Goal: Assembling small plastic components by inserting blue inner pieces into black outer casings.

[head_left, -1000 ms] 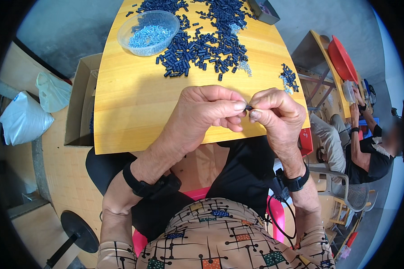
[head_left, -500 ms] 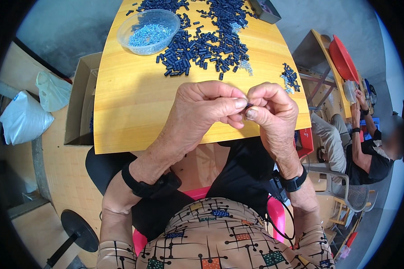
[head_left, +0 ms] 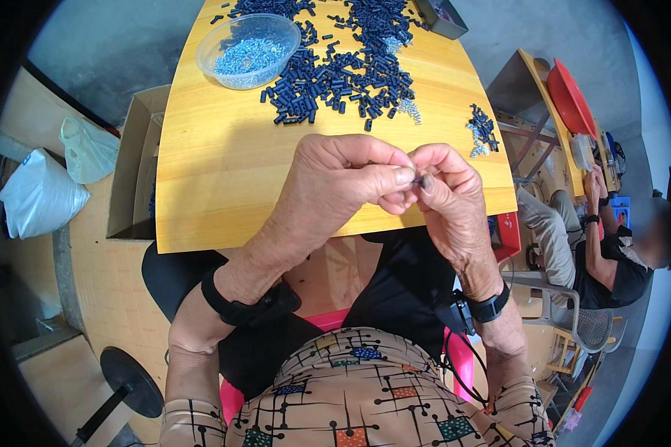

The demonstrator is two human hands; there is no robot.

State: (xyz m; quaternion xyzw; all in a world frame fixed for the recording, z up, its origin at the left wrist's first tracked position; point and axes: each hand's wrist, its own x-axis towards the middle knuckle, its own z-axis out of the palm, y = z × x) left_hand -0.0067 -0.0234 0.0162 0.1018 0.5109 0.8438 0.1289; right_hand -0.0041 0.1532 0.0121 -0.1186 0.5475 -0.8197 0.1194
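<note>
Above the near edge of the table, my left hand point(head_left: 332, 175) and my right hand point(head_left: 455, 201) meet fingertip to fingertip. Both pinch a tiny dark piece point(head_left: 417, 181), mostly covered by the fingers and thumbs. Its exact shape cannot be made out. Beyond the hands lies a wide heap of small black tube-shaped parts point(head_left: 298, 97), with small silvery metal parts point(head_left: 408, 110) along its right side. A round clear plastic tub point(head_left: 207, 67) at the far left holds many small silvery parts. A smaller cluster of black parts point(head_left: 483, 127) lies near the table's right edge.
The yellow wooden table point(head_left: 216, 186) ends just beyond my lap. A cardboard box point(head_left: 130, 175) stands against its left side, and a grey tray point(head_left: 443, 21) sits at the far right. Further right, another person point(head_left: 608, 261) works at a second table with a red basin point(head_left: 570, 97).
My right hand has shifted slightly, its thumb moving up and right along the pinched piece. My left hand stays almost in place. The other person's hands have moved a little.
</note>
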